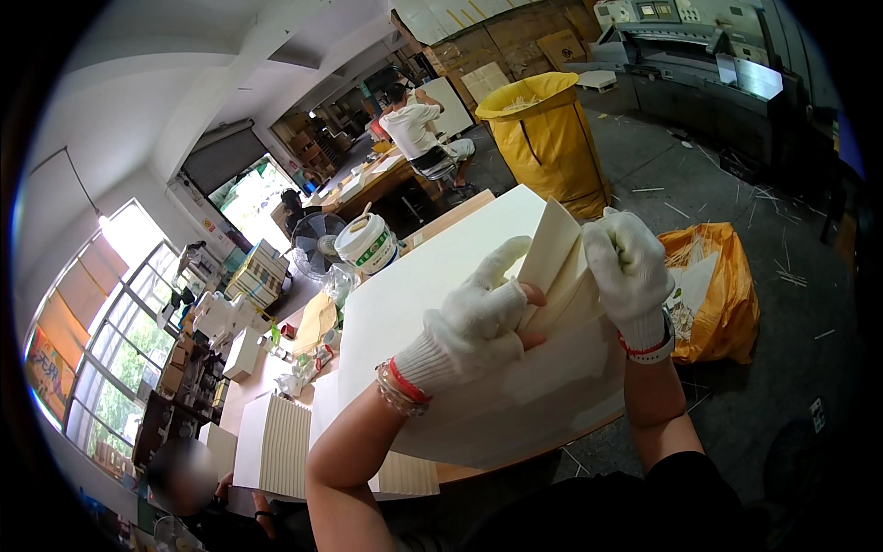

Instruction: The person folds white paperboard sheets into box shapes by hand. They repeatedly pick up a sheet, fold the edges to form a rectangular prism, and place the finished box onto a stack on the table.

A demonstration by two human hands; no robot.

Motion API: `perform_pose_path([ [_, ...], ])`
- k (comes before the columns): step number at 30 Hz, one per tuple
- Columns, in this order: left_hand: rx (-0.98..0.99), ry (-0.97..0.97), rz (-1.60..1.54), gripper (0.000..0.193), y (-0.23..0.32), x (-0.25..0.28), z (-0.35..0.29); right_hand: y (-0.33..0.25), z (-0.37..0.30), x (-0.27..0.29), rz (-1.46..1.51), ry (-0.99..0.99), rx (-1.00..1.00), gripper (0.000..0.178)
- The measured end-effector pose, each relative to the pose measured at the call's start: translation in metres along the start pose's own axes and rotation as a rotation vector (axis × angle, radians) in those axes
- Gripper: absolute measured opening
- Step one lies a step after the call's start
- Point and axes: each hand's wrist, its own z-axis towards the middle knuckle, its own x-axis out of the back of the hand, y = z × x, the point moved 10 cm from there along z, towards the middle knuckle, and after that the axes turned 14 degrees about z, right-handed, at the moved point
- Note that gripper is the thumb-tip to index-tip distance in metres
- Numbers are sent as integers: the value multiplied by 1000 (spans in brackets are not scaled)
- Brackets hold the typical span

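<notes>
Both my hands wear white knitted gloves, with some bare fingertips showing on the left one. My left hand (pixel 478 317) is closed on the lower left side of a cream folded card piece (pixel 554 244), its thumb lying up along the edge. At the piece's right edge, my right hand (pixel 628 269) is curled into a fist gripping it. The card piece stands tilted up, with more than one layer or flap visible. Beneath it lies a large white sheet (pixel 414 285) on the table, partly hidden by my hands and forearms.
Beyond the table stands a tall yellow bag (pixel 550 152); an orange bag of scraps (pixel 731 313) sits to the right. White stacks (pixel 276 442) and a white bucket (pixel 366 244) are at left. A person (pixel 189 483) is near lower left, another (pixel 414 129) sits farther off.
</notes>
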Motion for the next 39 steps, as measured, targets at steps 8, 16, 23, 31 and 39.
perform_pose_path([
  [8, -56, 67, 210, 20, 17, 12, 0, -4, 1, 0, 28, -2, 33, 7],
  [16, -36, -2, 6, 29, 1, 3, -1, 4, 0, 4, 46, 44, -39, 4],
  [23, 39, -7, 100, 37, 0, 5, 0, 1, 0, 4, 32, 14, -13, 6],
  [31, 35, -26, 114, 35, -4, 3, 0, 4, -1, 5, 45, 18, -55, 2],
  [39, -122, 157, 25, 50, 6, 23, -14, -52, -6, -8, -78, -85, 132, 6],
])
